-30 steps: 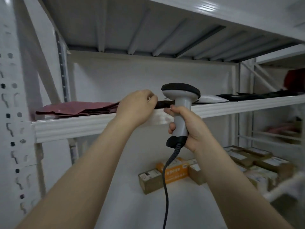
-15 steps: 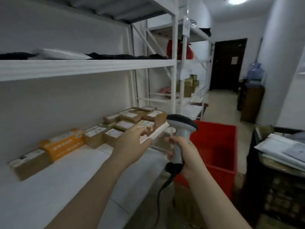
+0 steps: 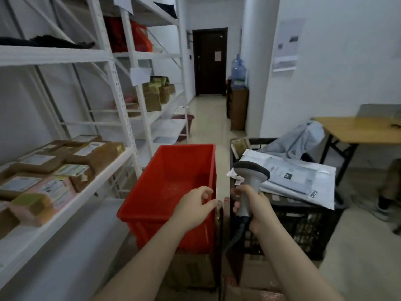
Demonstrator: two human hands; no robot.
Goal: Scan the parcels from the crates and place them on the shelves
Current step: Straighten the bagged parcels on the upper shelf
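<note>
The left hand (image 3: 195, 206), up at the shelf (image 3: 54, 55) a second ago, now hangs loosely curled and empty over the rim of the red crate (image 3: 152, 220); the right hand (image 3: 255, 210) grips the scanner (image 3: 251, 177). That placing seems done; the red crate looks bare, so the next parcel likely comes from the white mailers (image 3: 303, 181) atop the black crate (image 3: 303, 231)

Red crate (image 3: 141, 218): plain, uniform red. To its right, black crate (image 3: 303, 231) with lattice-pattern walls, and mailers (image 3: 299, 179) in white and pale grey with black print. Scanner (image 3: 249, 181), also right: grey handle, black cap. Left of the red crate: white shelving (image 3: 54, 55), brown boxes (image 3: 97, 155) with white labels, pink parcel (image 3: 58, 190). Beyond it: dark brown door (image 3: 209, 61).
</note>
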